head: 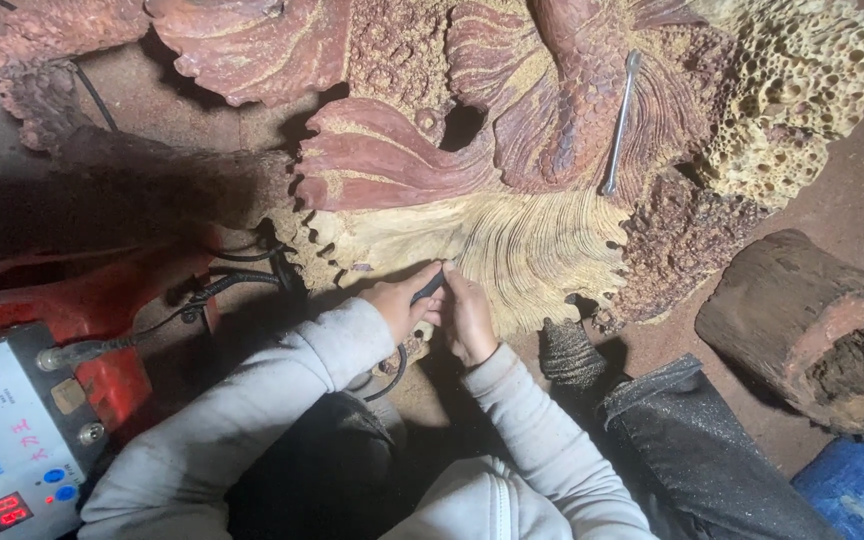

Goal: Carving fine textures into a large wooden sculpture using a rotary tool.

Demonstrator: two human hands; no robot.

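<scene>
Carving the pale fin edge of the carving [512, 240] at frame centre, both hands, left [402, 305] and right [469, 318], grip the handpiece [430, 287], which judging by this needs steady, light strokes along the grooves.

i count two hands: my left hand [404, 305] and right hand [469, 318]. one dark handpiece [429, 288] between them. one large carved wood sculpture [512, 160], one metal wrench [620, 122] lying on it, one hollow log [812, 335], one control box [7, 440], one red machine [92, 300].
</scene>
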